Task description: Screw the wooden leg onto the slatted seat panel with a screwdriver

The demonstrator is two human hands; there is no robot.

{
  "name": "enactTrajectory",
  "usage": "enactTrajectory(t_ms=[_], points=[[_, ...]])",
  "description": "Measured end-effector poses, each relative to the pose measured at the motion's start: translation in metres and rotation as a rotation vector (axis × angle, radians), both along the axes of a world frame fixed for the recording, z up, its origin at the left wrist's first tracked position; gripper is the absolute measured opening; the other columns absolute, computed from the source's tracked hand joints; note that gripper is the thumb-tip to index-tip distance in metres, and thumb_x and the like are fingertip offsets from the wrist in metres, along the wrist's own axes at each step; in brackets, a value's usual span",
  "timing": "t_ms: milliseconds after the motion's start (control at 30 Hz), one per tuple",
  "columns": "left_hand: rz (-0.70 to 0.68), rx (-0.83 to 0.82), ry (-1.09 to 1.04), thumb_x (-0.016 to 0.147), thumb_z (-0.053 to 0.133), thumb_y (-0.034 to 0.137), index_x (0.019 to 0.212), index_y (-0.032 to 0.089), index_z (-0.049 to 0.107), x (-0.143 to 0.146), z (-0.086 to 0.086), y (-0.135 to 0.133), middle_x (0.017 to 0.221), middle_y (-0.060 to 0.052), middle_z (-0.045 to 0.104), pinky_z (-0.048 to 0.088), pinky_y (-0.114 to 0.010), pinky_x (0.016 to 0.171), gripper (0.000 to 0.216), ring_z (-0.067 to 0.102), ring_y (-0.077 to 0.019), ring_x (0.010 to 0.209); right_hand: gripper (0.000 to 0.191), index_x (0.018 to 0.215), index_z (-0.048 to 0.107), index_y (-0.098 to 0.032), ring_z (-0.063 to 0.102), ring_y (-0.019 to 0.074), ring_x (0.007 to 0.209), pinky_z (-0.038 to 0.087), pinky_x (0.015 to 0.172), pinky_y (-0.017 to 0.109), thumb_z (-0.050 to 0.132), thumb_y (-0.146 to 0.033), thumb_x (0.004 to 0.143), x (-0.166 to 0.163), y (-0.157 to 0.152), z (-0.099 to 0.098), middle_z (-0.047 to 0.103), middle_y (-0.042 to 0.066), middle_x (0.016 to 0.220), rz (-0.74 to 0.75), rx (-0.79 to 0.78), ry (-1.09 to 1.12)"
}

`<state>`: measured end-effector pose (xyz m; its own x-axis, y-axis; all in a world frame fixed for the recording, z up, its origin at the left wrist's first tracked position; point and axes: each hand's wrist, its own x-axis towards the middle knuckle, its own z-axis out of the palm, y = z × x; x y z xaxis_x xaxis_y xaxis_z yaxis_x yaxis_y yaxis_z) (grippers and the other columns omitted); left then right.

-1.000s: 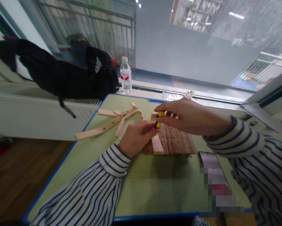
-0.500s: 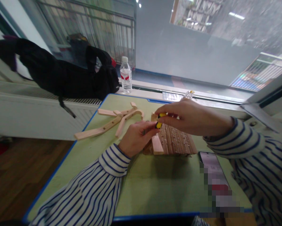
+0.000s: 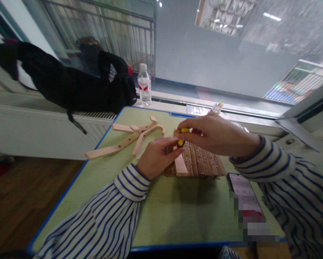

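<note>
Looks forward and down from head height, close over the green counter (image 3: 96, 187). Faces the window sill (image 3: 174, 100) and the glass (image 3: 204, 61) beyond the far edge. Takes in left hand (image 3: 157, 158) and right hand (image 3: 212, 133) near mid-frame, striped sleeves (image 3: 110, 216) entering from below.

Slatted panel (image 3: 201, 162) is bare, ridged wood. Curved pieces (image 3: 123, 140) near the table's (image 3: 161, 216) far left corner look paler and smoother. Table's matt green, the yellow-and-black tool (image 3: 181, 136) glossy plastic, the bag (image 3: 69, 86) black cloth.
</note>
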<state>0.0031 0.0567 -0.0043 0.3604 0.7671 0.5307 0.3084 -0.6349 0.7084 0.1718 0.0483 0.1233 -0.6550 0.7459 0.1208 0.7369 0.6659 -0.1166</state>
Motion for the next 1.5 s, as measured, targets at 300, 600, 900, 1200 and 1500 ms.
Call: enactTrajectory(t_ms=[300, 600, 900, 1200, 1500], points=[[0.019, -0.007, -0.008, 0.081, 0.064, 0.032, 0.099, 0.022, 0.069, -0.0048, -0.0019, 0.0006, 0.087, 0.0, 0.072, 0.049, -0.027, 0.074, 0.021, 0.064, -0.0141, 0.078, 0.03, 0.11, 0.061, -0.019, 0.053, 0.0105, 0.066, 0.031, 0.057, 0.022, 0.045, -0.034, 0.089, -0.0022, -0.0002, 0.0015, 0.065, 0.002, 0.083, 0.051, -0.061, 0.029], [-0.02, -0.034, 0.039, 0.085, 0.058, 0.033, 0.102, 0.022, 0.068, -0.0052, -0.0043, 0.0012, 0.085, -0.002, 0.069, 0.047, -0.029, 0.073, 0.023, 0.061, -0.015, 0.078, 0.028, 0.106, 0.064, -0.019, 0.045, 0.007, 0.056, 0.028, 0.056, 0.022, 0.045, -0.032, 0.09, 0.0001, -0.001, 0.0037, 0.061, -0.002, 0.071, 0.054, -0.047, 0.009], [-0.046, -0.001, 0.049, 0.086, 0.055, 0.028, 0.098, 0.02, 0.067, -0.0028, 0.0009, -0.0002, 0.088, -0.002, 0.068, 0.048, -0.028, 0.075, 0.019, 0.061, -0.0149, 0.081, 0.03, 0.101, 0.065, -0.019, 0.053, 0.0092, 0.062, 0.031, 0.059, 0.023, 0.044, -0.037, 0.09, 0.0005, -0.0013, 0.0004, 0.065, 0.0, 0.075, 0.0, -0.007, 0.041], [0.028, 0.026, 0.048, 0.081, 0.062, 0.035, 0.1, 0.021, 0.067, -0.0022, 0.0022, 0.0002, 0.088, -0.002, 0.07, 0.049, -0.03, 0.077, 0.023, 0.063, -0.0157, 0.081, 0.029, 0.101, 0.064, -0.019, 0.056, 0.0103, 0.066, 0.032, 0.062, 0.023, 0.043, -0.035, 0.09, -0.0001, -0.0025, 0.0007, 0.066, 0.0, 0.078, -0.001, -0.021, 0.05], [0.017, 0.017, -0.006, 0.081, 0.064, 0.031, 0.098, 0.023, 0.069, -0.0049, -0.0036, 0.0016, 0.086, 0.0, 0.071, 0.048, -0.027, 0.073, 0.019, 0.063, -0.0132, 0.076, 0.032, 0.112, 0.06, -0.019, 0.056, 0.0115, 0.068, 0.033, 0.059, 0.023, 0.046, -0.037, 0.089, 0.0015, -0.0006, -0.0012, 0.067, 0.003, 0.086, 0.032, -0.056, 0.049]])
